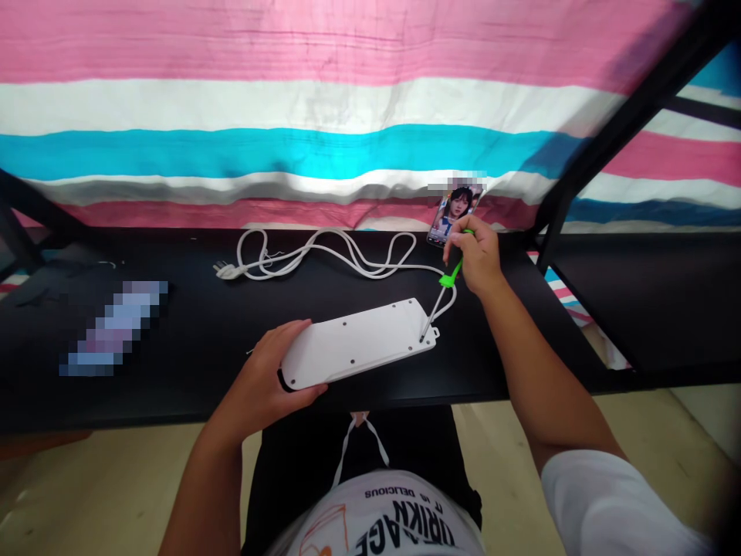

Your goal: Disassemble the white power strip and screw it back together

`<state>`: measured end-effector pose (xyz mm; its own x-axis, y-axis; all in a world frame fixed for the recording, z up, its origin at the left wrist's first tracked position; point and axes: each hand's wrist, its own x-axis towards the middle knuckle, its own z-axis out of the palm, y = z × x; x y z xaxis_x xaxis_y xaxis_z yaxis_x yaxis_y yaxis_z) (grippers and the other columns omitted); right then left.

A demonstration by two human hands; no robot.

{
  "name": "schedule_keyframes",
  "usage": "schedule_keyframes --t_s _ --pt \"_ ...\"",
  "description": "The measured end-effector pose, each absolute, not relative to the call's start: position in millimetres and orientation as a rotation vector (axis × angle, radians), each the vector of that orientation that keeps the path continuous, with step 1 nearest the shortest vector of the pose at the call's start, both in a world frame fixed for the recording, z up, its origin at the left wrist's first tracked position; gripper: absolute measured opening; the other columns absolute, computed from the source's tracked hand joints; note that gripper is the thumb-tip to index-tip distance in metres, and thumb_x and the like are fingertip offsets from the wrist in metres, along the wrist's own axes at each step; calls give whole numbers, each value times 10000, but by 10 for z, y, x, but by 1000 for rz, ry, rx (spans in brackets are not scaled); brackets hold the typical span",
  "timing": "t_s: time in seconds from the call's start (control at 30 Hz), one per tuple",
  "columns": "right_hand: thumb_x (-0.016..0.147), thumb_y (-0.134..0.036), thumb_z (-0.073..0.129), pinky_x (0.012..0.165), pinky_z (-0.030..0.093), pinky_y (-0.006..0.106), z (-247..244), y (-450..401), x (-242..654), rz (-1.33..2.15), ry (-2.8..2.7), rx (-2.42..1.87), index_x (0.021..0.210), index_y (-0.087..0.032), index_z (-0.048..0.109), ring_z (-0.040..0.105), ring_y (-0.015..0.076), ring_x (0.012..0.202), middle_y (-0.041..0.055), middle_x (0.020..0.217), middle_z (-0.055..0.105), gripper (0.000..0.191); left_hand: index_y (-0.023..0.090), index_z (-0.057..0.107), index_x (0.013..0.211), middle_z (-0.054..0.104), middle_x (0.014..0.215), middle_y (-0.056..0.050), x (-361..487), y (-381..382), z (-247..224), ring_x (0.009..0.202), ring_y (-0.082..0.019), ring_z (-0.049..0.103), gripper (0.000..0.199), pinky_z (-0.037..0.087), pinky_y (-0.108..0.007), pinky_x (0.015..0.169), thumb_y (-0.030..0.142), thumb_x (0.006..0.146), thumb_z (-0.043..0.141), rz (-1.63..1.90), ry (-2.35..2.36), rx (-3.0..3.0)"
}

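Note:
A white power strip (376,340) lies screw side up near the front edge of the black table, several dark screw holes along its back. My left hand (272,371) is closed round its left end, thumb on the near side and fingers on the far side. In my right hand (478,251) a green-handled screwdriver (448,279) is held by the handle at a slant. Its metal tip meets the strip's right end, close to a screw hole; whether it sits in a screw is too small to tell. The strip's white cord (359,266) loops behind it to a plug (228,270).
A phone (443,224) with a lit screen leans at the back behind my right hand. A blurred, pixelated flat object (116,328) lies at the table's left. Striped cloth (289,154) hangs along the back, and a black frame post (602,131) slants at the right.

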<state>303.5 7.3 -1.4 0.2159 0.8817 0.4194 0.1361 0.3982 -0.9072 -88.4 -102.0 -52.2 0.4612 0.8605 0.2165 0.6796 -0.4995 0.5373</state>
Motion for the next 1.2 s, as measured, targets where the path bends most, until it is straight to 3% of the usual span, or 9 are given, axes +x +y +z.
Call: schedule_keyframes --t_s 0.37,0.5,0.8,1.0,1.2 --pt "783 -301 600 377 340 201 60 148 3173 644 -1024 -1027 728 -240 532 477 106 399 -55 491 530 106 308 355 1561 478 1553 -120 -923 -1011 -569 1415 -370 488 867 418 -554 1184 485 831 789 667 1286 2357" --pt "779 -343 603 323 245 187 94 188 3234 616 -797 -1052 764 -239 510 415 87 368 -55 535 558 141 302 355 1561 486 1549 -130 -904 -1021 -569 1418 -380 487 869 427 -561 1177 482 830 788 678 1283 2381" --pt "773 -546 735 311 254 161 33 223 3163 765 -728 -1008 816 -240 470 428 60 373 -71 634 592 408 284 354 1565 481 1520 -156 -776 -1148 -565 1406 -377 489 866 445 -563 1170 442 830 784 710 1290 2371" --pt "762 -602 793 375 405 179 -93 104 2758 1110 -927 -1035 855 -230 553 577 78 465 -29 767 700 453 277 379 1561 494 1514 -150 -722 -1203 -571 1401 -376 499 866 454 -548 1171 439 817 791 719 1304 2356" --pt "741 -395 844 559 575 237 -131 -55 2492 1386 -1035 -1004 942 -229 580 696 114 623 -22 875 725 370 264 370 1564 488 1518 -161 -729 -1193 -568 1408 -379 485 887 442 -560 1178 435 810 804 709 1302 2360"
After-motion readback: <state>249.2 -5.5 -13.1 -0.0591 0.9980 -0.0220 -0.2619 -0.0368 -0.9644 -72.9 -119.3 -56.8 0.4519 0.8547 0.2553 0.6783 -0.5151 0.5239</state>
